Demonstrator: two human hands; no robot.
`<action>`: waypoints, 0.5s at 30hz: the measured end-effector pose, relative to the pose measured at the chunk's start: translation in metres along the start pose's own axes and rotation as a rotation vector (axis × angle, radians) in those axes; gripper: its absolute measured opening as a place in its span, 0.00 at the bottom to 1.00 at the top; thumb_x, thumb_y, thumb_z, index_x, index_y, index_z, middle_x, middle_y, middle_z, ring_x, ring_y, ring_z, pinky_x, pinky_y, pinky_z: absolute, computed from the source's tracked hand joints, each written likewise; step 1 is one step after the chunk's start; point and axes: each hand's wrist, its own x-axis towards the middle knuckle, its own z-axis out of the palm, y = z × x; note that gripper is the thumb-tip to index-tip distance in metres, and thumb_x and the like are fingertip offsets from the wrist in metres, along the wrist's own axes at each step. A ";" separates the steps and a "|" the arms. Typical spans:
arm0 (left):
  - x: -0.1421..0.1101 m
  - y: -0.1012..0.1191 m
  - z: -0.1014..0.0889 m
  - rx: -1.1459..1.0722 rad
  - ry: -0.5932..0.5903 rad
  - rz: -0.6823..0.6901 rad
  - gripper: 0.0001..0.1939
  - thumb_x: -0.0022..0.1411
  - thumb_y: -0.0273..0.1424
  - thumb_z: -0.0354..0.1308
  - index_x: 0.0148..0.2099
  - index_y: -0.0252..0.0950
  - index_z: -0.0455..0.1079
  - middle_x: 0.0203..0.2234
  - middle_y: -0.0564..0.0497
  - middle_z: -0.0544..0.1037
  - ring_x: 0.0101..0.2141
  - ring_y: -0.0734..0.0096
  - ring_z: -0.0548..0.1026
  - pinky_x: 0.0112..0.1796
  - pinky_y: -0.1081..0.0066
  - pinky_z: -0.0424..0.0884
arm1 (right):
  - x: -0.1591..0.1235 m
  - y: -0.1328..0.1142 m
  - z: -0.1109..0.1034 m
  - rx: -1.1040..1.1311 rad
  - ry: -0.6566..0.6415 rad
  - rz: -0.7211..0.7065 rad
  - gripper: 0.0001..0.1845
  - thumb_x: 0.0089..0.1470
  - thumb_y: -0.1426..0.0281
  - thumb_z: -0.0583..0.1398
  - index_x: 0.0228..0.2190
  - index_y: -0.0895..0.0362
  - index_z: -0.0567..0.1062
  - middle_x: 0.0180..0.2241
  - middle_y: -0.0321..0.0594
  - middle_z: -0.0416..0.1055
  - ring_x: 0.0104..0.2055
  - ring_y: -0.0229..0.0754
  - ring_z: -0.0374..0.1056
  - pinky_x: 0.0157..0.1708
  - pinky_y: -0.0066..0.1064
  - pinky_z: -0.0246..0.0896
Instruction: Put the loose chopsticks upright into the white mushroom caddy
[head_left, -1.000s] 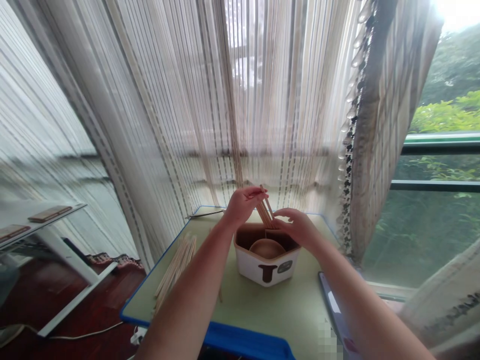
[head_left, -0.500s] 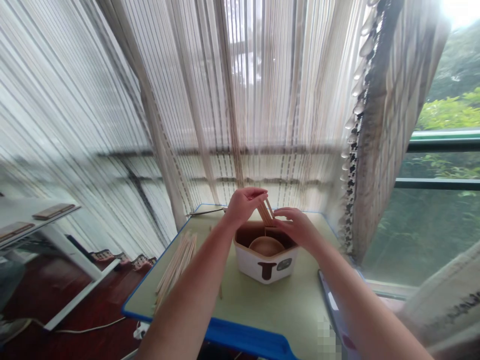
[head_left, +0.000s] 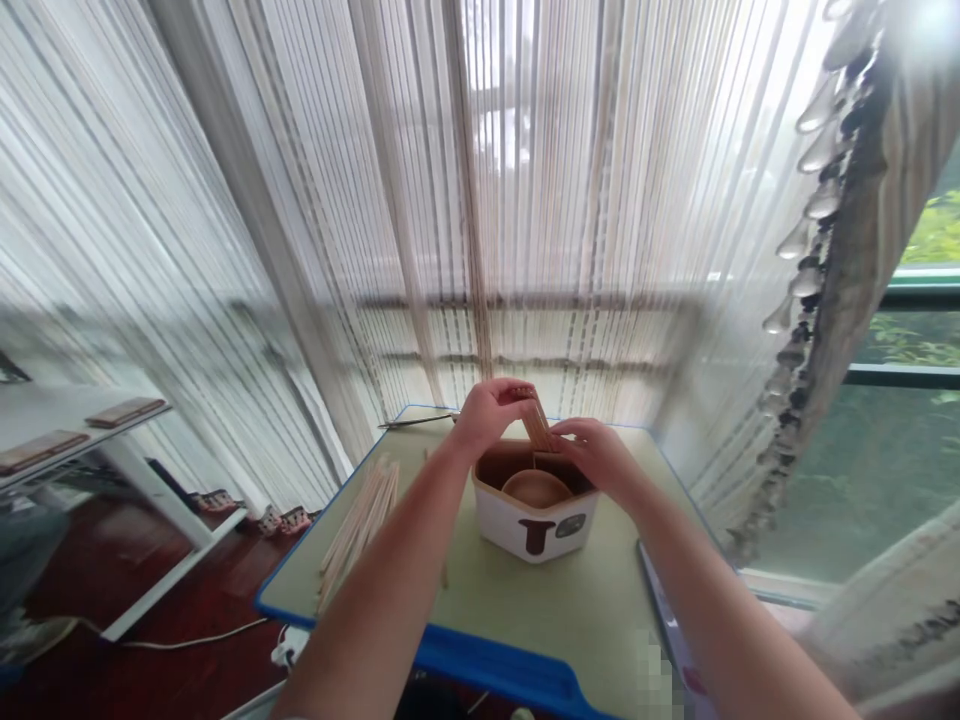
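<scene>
My left hand (head_left: 491,408) is closed around the upper ends of a small bundle of thin wooden sticks (head_left: 537,425). The sticks stand tilted over the back of a white box (head_left: 536,535) with a brown inside. At their lower ends my right hand (head_left: 596,448) has its fingers closed on the bundle, above the box's right rear rim. Inside the box sits a round brown piece (head_left: 536,490), like a bowl or disc. Left of the box lies a loose pile of similar wooden sticks (head_left: 364,520), partly behind my left forearm.
The small table (head_left: 495,610) has a blue edge. A scissors-like metal tool (head_left: 416,421) rests at its far left edge, and a flat device (head_left: 664,610) at the right. Sheer curtains (head_left: 555,220) hang behind. Another white table (head_left: 52,425) stands at left.
The stick that stood apart from the bundle now lies closer to the others between my hands. My view has turned slightly; the box and the pile have stayed in place.
</scene>
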 end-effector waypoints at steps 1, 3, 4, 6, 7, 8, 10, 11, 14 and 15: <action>0.000 -0.001 0.000 -0.009 0.011 -0.007 0.16 0.45 0.31 0.63 0.39 0.32 0.71 0.32 0.46 0.77 0.33 0.69 0.74 0.37 0.67 0.70 | 0.000 -0.001 -0.001 0.001 -0.013 0.003 0.08 0.47 0.68 0.57 0.28 0.52 0.77 0.32 0.37 0.75 0.37 0.42 0.69 0.39 0.33 0.61; 0.000 -0.002 0.001 -0.023 0.037 -0.015 0.14 0.45 0.31 0.63 0.36 0.31 0.72 0.30 0.47 0.77 0.31 0.70 0.74 0.35 0.68 0.70 | 0.001 -0.004 -0.002 0.012 -0.027 0.004 0.08 0.47 0.69 0.57 0.28 0.52 0.77 0.32 0.37 0.75 0.37 0.42 0.69 0.38 0.32 0.61; 0.000 -0.002 0.002 -0.026 0.048 -0.018 0.14 0.45 0.30 0.63 0.36 0.31 0.72 0.29 0.47 0.77 0.30 0.71 0.73 0.33 0.68 0.70 | 0.002 -0.006 -0.003 0.020 -0.030 0.006 0.08 0.46 0.69 0.57 0.28 0.52 0.77 0.32 0.36 0.75 0.36 0.42 0.69 0.38 0.32 0.61; 0.000 -0.002 0.002 -0.030 0.060 -0.025 0.14 0.45 0.30 0.63 0.36 0.31 0.72 0.28 0.48 0.77 0.28 0.72 0.73 0.32 0.69 0.70 | 0.002 -0.009 -0.004 0.038 -0.033 0.024 0.08 0.46 0.69 0.58 0.28 0.52 0.77 0.31 0.37 0.75 0.35 0.41 0.69 0.37 0.31 0.62; 0.000 -0.003 0.003 -0.036 0.061 -0.030 0.14 0.44 0.31 0.63 0.36 0.31 0.72 0.28 0.48 0.76 0.28 0.73 0.72 0.31 0.70 0.69 | 0.002 -0.011 -0.005 0.048 -0.038 0.039 0.08 0.46 0.69 0.58 0.28 0.53 0.77 0.31 0.37 0.75 0.34 0.41 0.69 0.36 0.30 0.62; 0.000 -0.003 0.003 -0.047 0.059 -0.037 0.14 0.44 0.31 0.63 0.36 0.31 0.72 0.27 0.48 0.76 0.28 0.73 0.72 0.31 0.70 0.69 | 0.002 -0.012 -0.005 0.059 -0.046 0.055 0.08 0.46 0.68 0.58 0.28 0.53 0.77 0.31 0.37 0.75 0.33 0.41 0.69 0.35 0.30 0.62; -0.001 -0.004 0.003 -0.080 0.046 -0.054 0.15 0.43 0.32 0.64 0.35 0.31 0.72 0.27 0.48 0.76 0.28 0.74 0.72 0.31 0.71 0.68 | 0.001 -0.014 -0.006 0.075 -0.057 0.085 0.09 0.46 0.67 0.58 0.29 0.53 0.77 0.30 0.37 0.75 0.32 0.41 0.69 0.33 0.30 0.62; -0.001 -0.005 0.004 -0.098 0.037 -0.062 0.15 0.42 0.32 0.64 0.35 0.31 0.72 0.27 0.48 0.76 0.27 0.74 0.72 0.31 0.71 0.68 | 0.001 -0.014 -0.006 0.080 -0.054 0.094 0.09 0.46 0.66 0.58 0.29 0.53 0.77 0.30 0.37 0.75 0.31 0.40 0.69 0.32 0.30 0.62; -0.003 -0.009 0.005 -0.138 0.011 -0.072 0.16 0.43 0.33 0.64 0.35 0.30 0.72 0.27 0.48 0.76 0.27 0.74 0.72 0.31 0.71 0.67 | -0.001 -0.010 -0.005 0.083 -0.041 0.103 0.10 0.46 0.66 0.57 0.29 0.54 0.77 0.30 0.37 0.75 0.29 0.39 0.69 0.30 0.29 0.61; -0.004 -0.009 0.006 -0.141 0.002 -0.074 0.16 0.43 0.33 0.64 0.35 0.30 0.72 0.27 0.48 0.76 0.28 0.74 0.72 0.31 0.72 0.67 | -0.001 -0.008 -0.005 0.080 -0.039 0.102 0.10 0.46 0.65 0.57 0.29 0.54 0.77 0.29 0.37 0.75 0.29 0.39 0.69 0.30 0.29 0.61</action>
